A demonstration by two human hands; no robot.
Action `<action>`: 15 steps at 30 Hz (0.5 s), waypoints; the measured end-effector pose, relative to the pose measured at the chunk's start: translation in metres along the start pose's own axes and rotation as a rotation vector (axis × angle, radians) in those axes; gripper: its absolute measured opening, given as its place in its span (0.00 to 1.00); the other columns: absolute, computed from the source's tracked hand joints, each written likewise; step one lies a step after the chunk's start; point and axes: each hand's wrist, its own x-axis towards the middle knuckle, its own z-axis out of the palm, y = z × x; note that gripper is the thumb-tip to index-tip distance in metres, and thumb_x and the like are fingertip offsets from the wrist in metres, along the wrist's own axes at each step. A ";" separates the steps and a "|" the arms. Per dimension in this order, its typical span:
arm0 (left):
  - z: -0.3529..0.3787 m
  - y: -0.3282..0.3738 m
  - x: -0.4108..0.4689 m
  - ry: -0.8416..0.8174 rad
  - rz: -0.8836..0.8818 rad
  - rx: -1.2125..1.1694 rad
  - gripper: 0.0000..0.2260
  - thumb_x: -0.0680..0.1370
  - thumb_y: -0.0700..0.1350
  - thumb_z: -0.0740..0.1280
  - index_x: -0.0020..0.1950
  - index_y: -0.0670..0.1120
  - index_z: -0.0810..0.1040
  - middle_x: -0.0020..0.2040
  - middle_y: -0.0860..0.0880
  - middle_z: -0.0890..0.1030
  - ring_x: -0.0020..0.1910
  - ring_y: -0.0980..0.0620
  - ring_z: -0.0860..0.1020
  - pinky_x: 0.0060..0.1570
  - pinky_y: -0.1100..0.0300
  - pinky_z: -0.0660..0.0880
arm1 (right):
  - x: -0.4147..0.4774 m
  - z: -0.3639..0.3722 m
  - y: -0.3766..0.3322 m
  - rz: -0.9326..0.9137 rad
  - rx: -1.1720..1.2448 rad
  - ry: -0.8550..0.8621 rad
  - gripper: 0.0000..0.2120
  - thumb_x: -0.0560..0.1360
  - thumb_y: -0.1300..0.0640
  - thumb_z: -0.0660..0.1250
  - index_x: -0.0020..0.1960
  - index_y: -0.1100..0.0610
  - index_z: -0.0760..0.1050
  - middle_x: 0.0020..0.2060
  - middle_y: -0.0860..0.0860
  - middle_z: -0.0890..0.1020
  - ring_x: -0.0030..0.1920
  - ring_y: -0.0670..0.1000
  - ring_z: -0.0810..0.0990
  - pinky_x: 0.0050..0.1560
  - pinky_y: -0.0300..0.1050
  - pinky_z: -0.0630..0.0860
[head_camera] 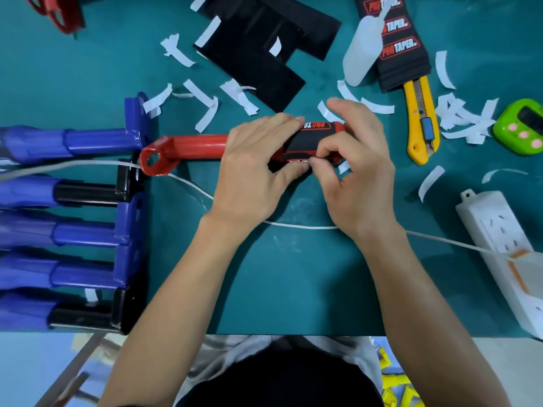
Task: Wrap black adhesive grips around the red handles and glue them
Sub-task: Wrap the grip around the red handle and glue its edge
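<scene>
Half hidden under left hand (255,177) and right hand (361,177) — black lettered adhesive grip (305,142) wrapped round red tube handle (194,149). Flat on teal mat (293,274), long axis left–right, eyelet end pointing left. Left hand clasping the grip, right hand pinching its near edge.

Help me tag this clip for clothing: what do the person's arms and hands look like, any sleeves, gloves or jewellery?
The left hand and right hand are bare: no gloves, rings, watch or bracelet show. The forearms carry no sleeves up to the picture's edge, and no tattoos or other marks are visible.
</scene>
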 end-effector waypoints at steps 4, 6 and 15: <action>0.000 0.002 0.000 0.036 -0.022 -0.008 0.23 0.74 0.50 0.80 0.67 0.45 0.82 0.66 0.51 0.82 0.67 0.53 0.76 0.71 0.63 0.62 | -0.003 0.007 -0.001 0.047 0.037 0.036 0.06 0.75 0.68 0.72 0.42 0.62 0.76 0.68 0.54 0.77 0.70 0.52 0.72 0.68 0.49 0.72; 0.001 0.003 0.000 0.047 -0.026 -0.008 0.23 0.74 0.50 0.80 0.67 0.46 0.82 0.66 0.52 0.82 0.67 0.54 0.76 0.71 0.65 0.61 | -0.004 0.009 -0.002 0.063 0.048 0.056 0.05 0.75 0.68 0.72 0.43 0.62 0.76 0.67 0.50 0.77 0.68 0.50 0.72 0.66 0.52 0.74; 0.003 0.002 -0.001 0.067 -0.035 -0.037 0.19 0.76 0.49 0.77 0.66 0.47 0.83 0.65 0.54 0.82 0.66 0.57 0.74 0.70 0.67 0.59 | -0.005 0.015 -0.005 0.073 0.048 0.113 0.06 0.76 0.69 0.71 0.43 0.64 0.75 0.62 0.46 0.74 0.64 0.49 0.74 0.61 0.52 0.75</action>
